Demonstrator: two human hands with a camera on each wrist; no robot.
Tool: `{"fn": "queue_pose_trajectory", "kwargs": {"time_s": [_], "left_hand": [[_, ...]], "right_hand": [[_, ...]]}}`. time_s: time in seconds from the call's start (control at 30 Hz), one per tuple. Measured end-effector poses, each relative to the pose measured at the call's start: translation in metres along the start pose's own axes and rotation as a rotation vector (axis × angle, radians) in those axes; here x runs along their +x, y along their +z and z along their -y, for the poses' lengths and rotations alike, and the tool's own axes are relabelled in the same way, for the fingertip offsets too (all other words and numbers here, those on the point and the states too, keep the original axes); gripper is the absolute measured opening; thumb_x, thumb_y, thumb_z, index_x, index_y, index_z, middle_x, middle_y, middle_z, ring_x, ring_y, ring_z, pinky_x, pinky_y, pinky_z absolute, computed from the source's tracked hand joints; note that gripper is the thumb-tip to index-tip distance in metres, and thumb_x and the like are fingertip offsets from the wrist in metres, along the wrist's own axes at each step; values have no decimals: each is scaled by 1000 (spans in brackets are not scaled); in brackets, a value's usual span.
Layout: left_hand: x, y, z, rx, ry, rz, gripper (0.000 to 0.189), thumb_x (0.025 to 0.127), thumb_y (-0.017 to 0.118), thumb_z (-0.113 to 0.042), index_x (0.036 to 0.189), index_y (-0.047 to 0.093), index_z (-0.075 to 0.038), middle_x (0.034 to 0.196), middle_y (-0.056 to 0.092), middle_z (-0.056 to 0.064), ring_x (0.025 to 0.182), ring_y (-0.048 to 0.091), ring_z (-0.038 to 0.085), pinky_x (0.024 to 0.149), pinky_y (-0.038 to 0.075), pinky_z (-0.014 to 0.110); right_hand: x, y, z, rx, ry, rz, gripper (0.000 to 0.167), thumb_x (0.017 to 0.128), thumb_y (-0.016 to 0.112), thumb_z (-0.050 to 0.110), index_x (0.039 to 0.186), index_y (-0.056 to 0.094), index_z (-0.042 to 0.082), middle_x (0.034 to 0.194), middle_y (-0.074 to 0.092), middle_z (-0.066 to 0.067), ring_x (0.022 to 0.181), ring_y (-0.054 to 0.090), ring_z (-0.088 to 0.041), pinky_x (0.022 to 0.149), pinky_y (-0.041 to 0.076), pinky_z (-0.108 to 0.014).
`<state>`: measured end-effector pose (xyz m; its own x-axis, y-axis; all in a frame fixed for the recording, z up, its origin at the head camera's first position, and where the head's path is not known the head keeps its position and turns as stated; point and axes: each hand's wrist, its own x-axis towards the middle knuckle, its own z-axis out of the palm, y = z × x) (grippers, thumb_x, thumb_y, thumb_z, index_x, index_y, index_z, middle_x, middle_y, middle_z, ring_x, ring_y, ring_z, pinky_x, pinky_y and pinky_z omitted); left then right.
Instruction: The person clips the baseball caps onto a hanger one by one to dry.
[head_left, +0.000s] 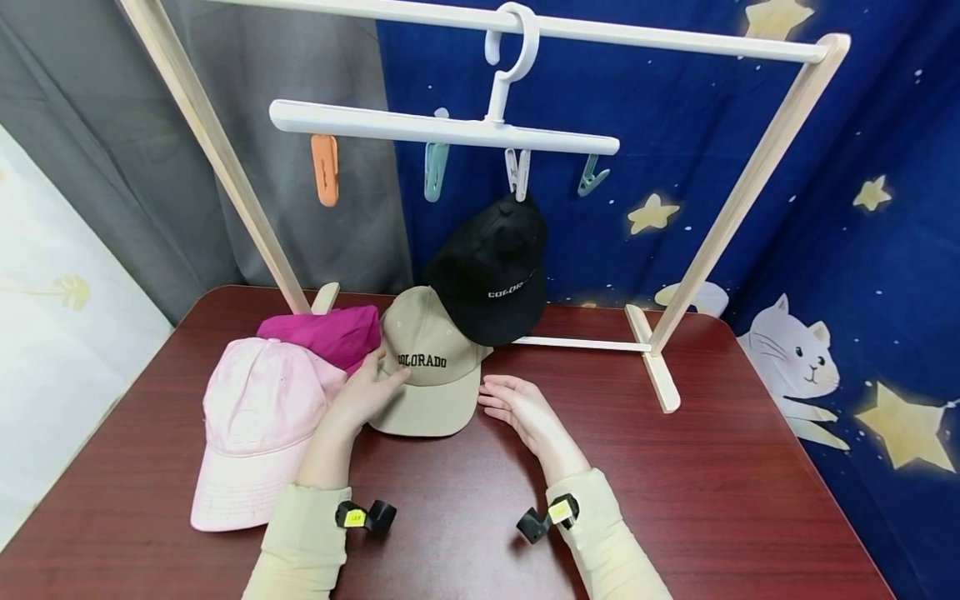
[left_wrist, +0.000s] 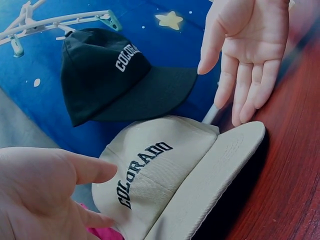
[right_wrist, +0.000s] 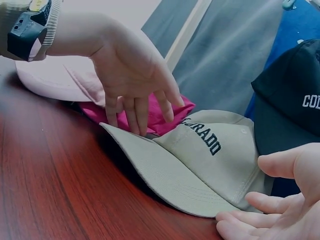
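Note:
A beige cap with COLORADO lettering sits on the table, its brim toward me. My left hand is at its left side, thumb over the front of the crown and fingers extended; whether they touch the cap I cannot tell. By the right edge of the brim is my right hand, fingers loosely extended and palm facing the cap. Just behind and above, a black cap hangs from a white clip on the white hanger. In the right wrist view the beige brim lies between both hands.
A pale pink cap and a magenta cloth item lie left of my left hand. An orange clip and two green clips, one teal, also hang from the hanger. The wooden rack stands on the dark red table.

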<state>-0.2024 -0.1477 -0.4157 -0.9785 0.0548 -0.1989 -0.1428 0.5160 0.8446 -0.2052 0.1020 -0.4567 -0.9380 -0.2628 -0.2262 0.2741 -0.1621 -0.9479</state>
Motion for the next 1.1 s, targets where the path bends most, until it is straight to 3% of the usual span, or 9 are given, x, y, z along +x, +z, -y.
{"fn": "queue_pose_trajectory", "kwargs": {"time_s": [0.6,1.1], "left_hand": [[-1,2,-2,-79,-27,-14,71,98,52,-27,148,15,9,151,22,27,139,19,38,111,19,49],[0,-1,-1,-94,-41,4,72,98,51,-29,147,14,9,150,19,30,139,18,39,111,18,49]], "right_hand": [[0,-1,1,4,11,-8,44,97,51,8,132,41,-16,128,49,-34,118,51,-40,99,42,-45],[-1,-2,1,-19,3,-35,43,97,52,8,131,43,-16,127,52,-32,116,54,-38,96,44,-43]]}}
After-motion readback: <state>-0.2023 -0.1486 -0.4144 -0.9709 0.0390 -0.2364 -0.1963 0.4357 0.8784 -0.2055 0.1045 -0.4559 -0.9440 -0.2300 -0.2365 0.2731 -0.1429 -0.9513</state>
